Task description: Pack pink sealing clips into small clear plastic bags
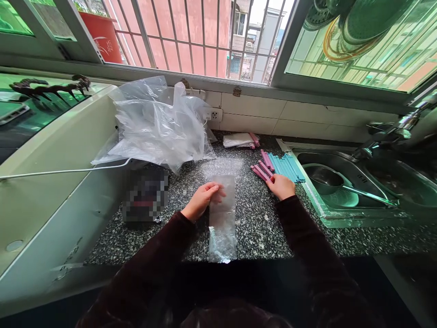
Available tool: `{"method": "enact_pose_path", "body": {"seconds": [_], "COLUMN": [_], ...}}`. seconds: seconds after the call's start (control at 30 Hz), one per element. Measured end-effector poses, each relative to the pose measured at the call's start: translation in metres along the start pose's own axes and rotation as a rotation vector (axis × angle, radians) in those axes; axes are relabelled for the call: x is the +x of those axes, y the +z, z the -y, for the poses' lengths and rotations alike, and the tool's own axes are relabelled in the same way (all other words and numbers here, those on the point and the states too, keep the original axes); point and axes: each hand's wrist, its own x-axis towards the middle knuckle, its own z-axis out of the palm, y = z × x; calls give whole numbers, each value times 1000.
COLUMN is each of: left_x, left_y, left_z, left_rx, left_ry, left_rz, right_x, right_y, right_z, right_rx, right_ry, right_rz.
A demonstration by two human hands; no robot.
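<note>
My left hand (pixel 201 199) is closed, its thumb and fingers pinching the upper left edge of a narrow clear plastic bag (pixel 221 223). The bag hangs lengthwise over the counter towards its front edge and looks flat. My right hand (pixel 282 186) is closed at the near end of some slim pink strips (pixel 262 170); its fingertips are partly hidden by the hand. The strips look like bag-sealing clips, but I cannot be sure. Beside them, several slim teal strips (pixel 287 167) lie in a row next to the sink.
A heap of clear plastic bags (pixel 160 127) fills the back left. At the wall lies a packed bundle (pixel 239 140) with pink ends. A blurred dark object (pixel 146 196) sits left on the speckled counter (pixel 256 232). The sink (pixel 324 214) holds a pan (pixel 322 177). A white cable (pixel 64 172) crosses left.
</note>
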Motion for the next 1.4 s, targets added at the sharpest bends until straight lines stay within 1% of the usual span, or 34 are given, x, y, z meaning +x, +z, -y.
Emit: {"method": "enact_pose_path", "body": {"seconds": [0.07, 0.1, 0.13, 0.2, 0.27, 0.3, 0.33, 0.4, 0.5, 0.7, 0.83, 0.9, 1.0, 1.1, 1.2, 1.3, 1.4], "left_x": [0, 0, 1, 1, 1, 1, 2, 2, 3, 4, 4, 4, 4, 4, 3, 3, 3], "left_y": [0, 0, 0, 0, 0, 0, 0, -1, -1, -1, -2, -3, -2, -2, -2, -2, -1], "left_z": [0, 0, 0, 1, 2, 2, 3, 4, 5, 5, 4, 3, 2, 0, -1, -2, -1], "left_rx": [-27, -36, -41, -40, -31, -25, -19, -10, -7, -12, -17, -17, -25, -29, -24, -31, -34], "left_ry": [-4, -2, 0, 2, 0, -2, -3, 0, 4, 21, 35, 44, 41, 39, 40, 33, 24], "left_rz": [-7, -9, -12, -18, -18, -15, -11, -3, 0, -10, -16, -17, -8, -7, -20, -22, -16], "right_x": [-3, -4, -4, -3, 2, 5, 9, 16, 24, 32, 25, 18, 4, -7, -11, -11, -10], "right_y": [1, 2, 3, 6, 10, 13, 16, 23, 30, 39, 37, 31, 21, 12, 9, 11, 14], "right_z": [5, 7, 10, 14, 18, 20, 23, 26, 28, 26, 23, 20, 16, 16, 20, 25, 27], "right_rx": [-88, -132, -145, -138, -125, -125, -128, -143, -162, -113, -71, -73, -129, -220, -265, -277, -251], "right_ry": [16, 20, -10, -118, -272, -352, -425, -528, -588, -582, -548, -491, -334, -222, -158, -172, -237], "right_rz": [25, 23, -1, -100, -194, -217, -224, -225, -233, -243, -214, -215, -221, -145, -80, -74, -124]}}
